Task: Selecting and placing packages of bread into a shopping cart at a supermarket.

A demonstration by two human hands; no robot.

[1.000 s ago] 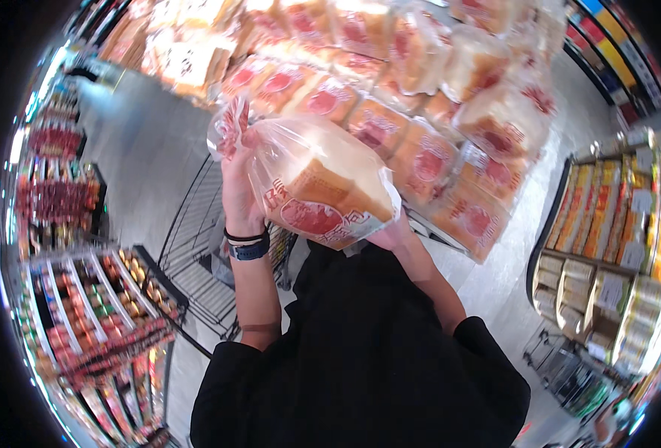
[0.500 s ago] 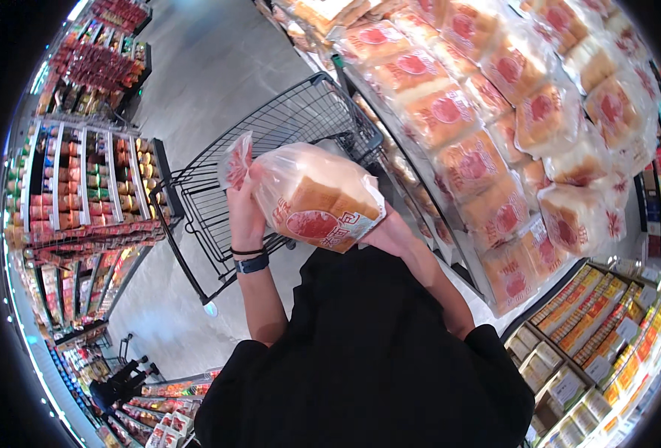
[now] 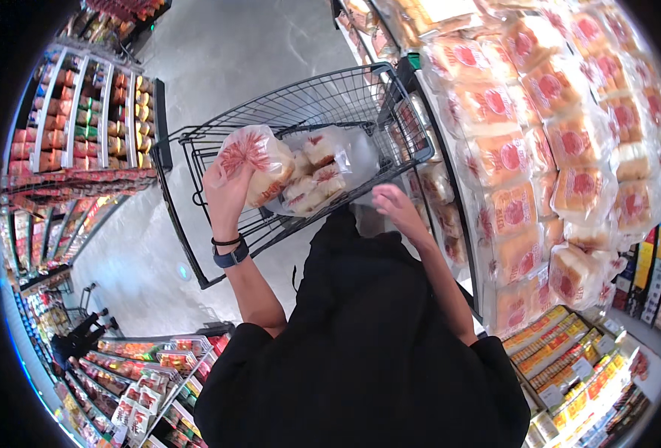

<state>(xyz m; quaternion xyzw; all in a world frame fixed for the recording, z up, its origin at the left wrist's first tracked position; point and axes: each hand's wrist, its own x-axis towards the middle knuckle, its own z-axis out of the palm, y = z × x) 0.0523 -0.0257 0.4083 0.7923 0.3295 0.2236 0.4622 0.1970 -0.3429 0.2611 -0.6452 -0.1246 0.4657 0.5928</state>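
Observation:
A clear plastic bag of bread (image 3: 274, 168) with red print hangs over the shopping cart (image 3: 423, 155), gripped at its gathered neck by my left hand (image 3: 224, 190). Inside the wire basket, right beside that bag, lie more wrapped bread loaves (image 3: 323, 168); the held bag hides part of them. My right hand (image 3: 396, 207) is empty, its fingers loosely bent and apart, near the cart's close right side. It touches neither the bread nor, as far as I can see, the cart.
Bagged bread loaves (image 3: 510, 157) are piled on a long display at my right. Boxed goods (image 3: 569, 366) fill shelves at the lower right. Shelves of packaged goods (image 3: 84, 119) line the left, with grey floor (image 3: 248, 45) between. Someone in dark clothes (image 3: 76, 340) is far off at lower left.
The bread bag went from both hands in front of me to my left hand alone, over the cart. My right hand let go of it. The view shifted, and bread inside the cart now shows.

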